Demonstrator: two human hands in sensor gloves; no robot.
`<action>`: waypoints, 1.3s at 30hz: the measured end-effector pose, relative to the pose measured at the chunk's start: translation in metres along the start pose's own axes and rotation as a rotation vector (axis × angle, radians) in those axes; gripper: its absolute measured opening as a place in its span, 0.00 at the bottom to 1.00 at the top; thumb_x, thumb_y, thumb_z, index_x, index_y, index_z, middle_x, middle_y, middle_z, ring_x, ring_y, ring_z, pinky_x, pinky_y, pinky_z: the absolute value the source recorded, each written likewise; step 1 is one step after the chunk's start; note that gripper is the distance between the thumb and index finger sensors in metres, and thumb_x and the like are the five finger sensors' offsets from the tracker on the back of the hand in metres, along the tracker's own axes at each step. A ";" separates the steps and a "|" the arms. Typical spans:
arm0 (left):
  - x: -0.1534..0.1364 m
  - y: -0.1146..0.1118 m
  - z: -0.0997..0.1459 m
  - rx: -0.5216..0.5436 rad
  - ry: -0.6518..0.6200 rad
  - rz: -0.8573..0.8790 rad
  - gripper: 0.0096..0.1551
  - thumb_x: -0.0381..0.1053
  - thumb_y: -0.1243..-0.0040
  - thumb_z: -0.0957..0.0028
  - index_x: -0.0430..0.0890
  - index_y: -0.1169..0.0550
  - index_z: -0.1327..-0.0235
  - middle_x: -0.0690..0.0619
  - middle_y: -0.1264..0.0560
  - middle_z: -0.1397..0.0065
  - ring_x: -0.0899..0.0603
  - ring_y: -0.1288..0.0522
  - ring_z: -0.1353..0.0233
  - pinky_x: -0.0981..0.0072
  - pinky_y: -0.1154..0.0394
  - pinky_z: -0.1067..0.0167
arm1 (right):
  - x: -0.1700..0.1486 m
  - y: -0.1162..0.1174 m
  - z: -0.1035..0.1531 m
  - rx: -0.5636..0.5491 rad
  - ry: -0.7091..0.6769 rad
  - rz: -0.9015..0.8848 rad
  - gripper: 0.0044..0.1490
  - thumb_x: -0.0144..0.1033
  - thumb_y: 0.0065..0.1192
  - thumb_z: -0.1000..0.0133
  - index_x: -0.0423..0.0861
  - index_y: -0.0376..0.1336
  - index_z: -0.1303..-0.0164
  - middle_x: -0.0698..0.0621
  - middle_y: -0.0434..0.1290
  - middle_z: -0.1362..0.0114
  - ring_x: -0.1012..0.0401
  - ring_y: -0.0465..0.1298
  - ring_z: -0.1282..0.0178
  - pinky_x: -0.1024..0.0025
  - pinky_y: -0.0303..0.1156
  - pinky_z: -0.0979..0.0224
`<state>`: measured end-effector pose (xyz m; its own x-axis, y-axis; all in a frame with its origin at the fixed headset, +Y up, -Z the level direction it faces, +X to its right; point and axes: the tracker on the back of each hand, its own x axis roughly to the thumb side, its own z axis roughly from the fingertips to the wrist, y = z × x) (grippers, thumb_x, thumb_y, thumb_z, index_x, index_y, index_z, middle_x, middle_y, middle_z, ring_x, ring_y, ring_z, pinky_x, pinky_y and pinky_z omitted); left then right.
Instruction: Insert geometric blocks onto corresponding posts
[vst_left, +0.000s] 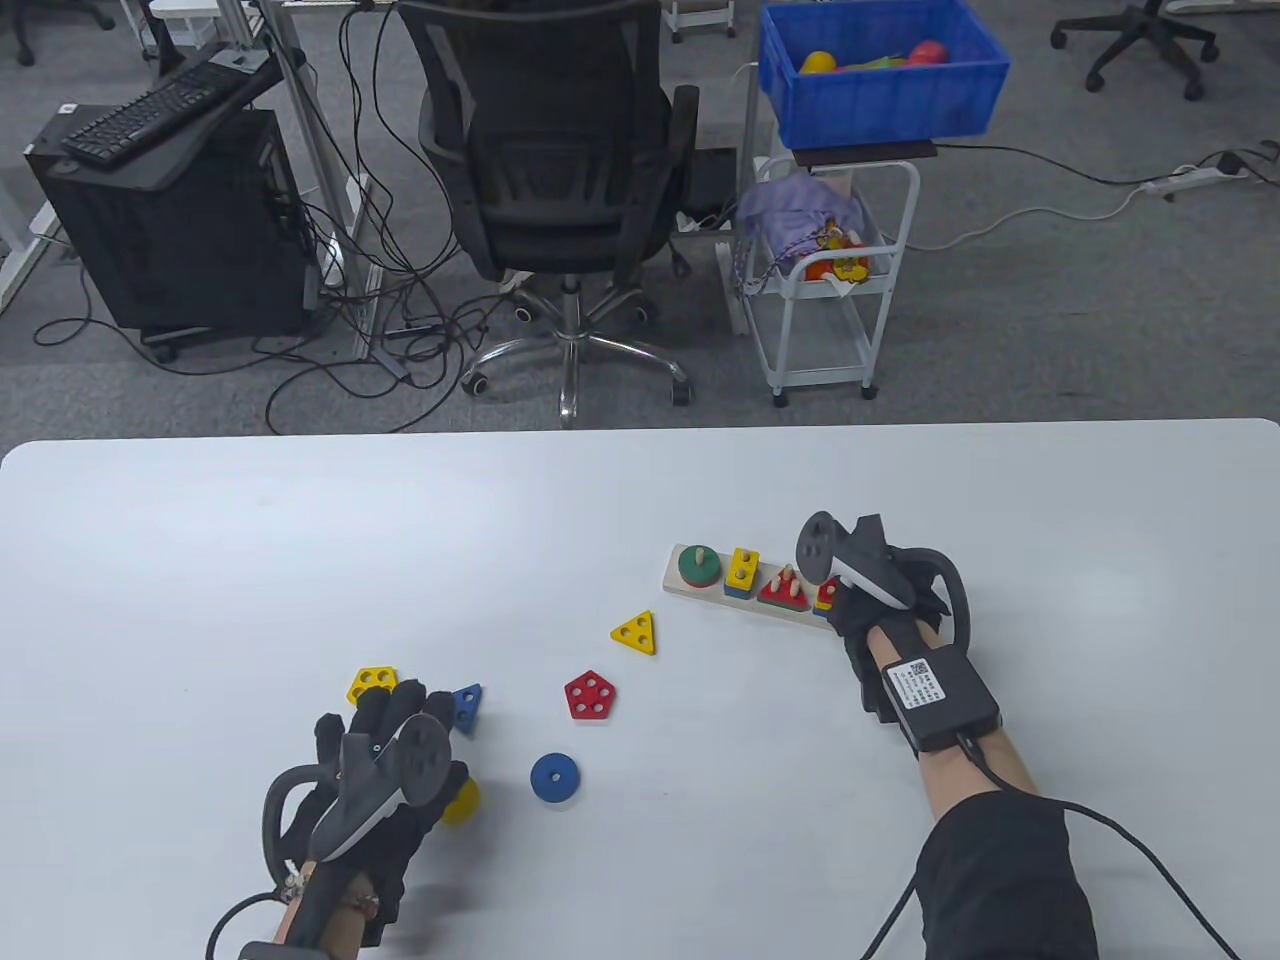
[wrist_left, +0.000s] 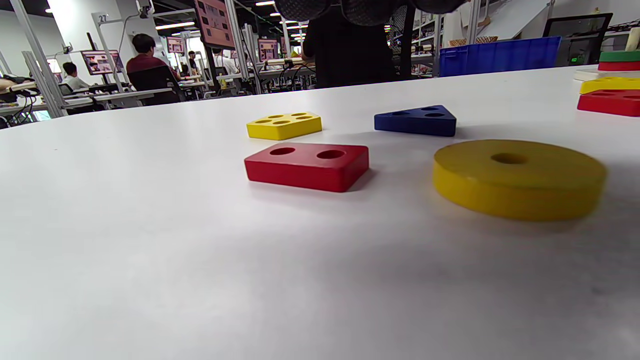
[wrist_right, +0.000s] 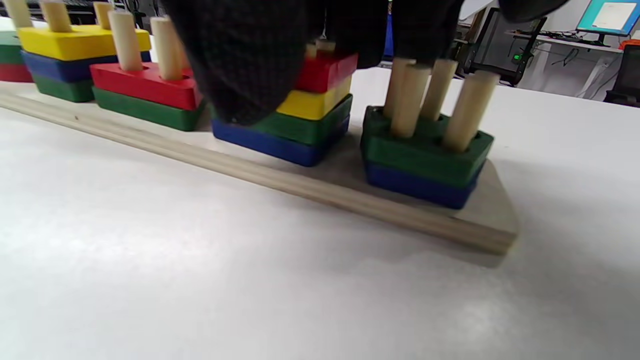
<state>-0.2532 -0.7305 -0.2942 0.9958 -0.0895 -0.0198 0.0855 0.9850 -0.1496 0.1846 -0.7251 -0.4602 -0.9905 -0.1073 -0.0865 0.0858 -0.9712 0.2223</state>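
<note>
1. Right hand (vst_left: 880, 590) over far right end of wooden post board (vst_left: 700, 592) on white worktop (vst_left: 300, 560); right wrist view: fingers (wrist_right: 250, 65) draped over the red square block (wrist_right: 327, 70) topping the four-post stack; grip or mere touch: cannot tell.
2. Beside it, five-post stack (wrist_right: 425, 160): green over blue, posts bare above.
3. Left hand (vst_left: 385, 760) resting low on worktop at lower left, fingers relaxed, holding nothing.
4. Loose around left hand: yellow disc (wrist_left: 520, 177), red two-hole rectangle (wrist_left: 307, 165), blue triangle (wrist_left: 417, 120), yellow square (wrist_left: 284, 125).
5. Mid-worktop, apart: yellow triangle (vst_left: 637, 632), red pentagon (vst_left: 589, 696), blue disc (vst_left: 554, 777).
</note>
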 end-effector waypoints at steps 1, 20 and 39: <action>0.001 0.000 0.000 -0.001 -0.004 0.003 0.43 0.73 0.50 0.58 0.70 0.42 0.25 0.65 0.47 0.12 0.47 0.47 0.11 0.38 0.50 0.18 | -0.001 -0.001 0.004 -0.019 -0.008 -0.005 0.47 0.41 0.71 0.52 0.51 0.53 0.23 0.43 0.58 0.18 0.40 0.61 0.19 0.27 0.54 0.24; 0.090 -0.004 -0.001 -0.079 -0.253 -0.027 0.41 0.67 0.39 0.58 0.69 0.36 0.28 0.66 0.37 0.16 0.51 0.35 0.16 0.43 0.43 0.19 | -0.008 0.033 0.147 -0.207 -0.402 -0.213 0.45 0.50 0.64 0.50 0.49 0.53 0.23 0.40 0.61 0.20 0.40 0.66 0.23 0.29 0.60 0.29; 0.135 0.020 -0.001 -0.097 -0.285 0.216 0.42 0.64 0.36 0.59 0.63 0.35 0.28 0.62 0.30 0.22 0.52 0.25 0.26 0.51 0.33 0.24 | 0.019 0.030 0.170 -0.189 -0.603 -0.408 0.46 0.50 0.64 0.50 0.46 0.53 0.23 0.39 0.62 0.21 0.40 0.68 0.25 0.30 0.62 0.31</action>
<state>-0.1170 -0.7233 -0.3007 0.9609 0.1769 0.2129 -0.1174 0.9570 -0.2653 0.1503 -0.7197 -0.2899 -0.8303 0.3514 0.4325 -0.3374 -0.9347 0.1117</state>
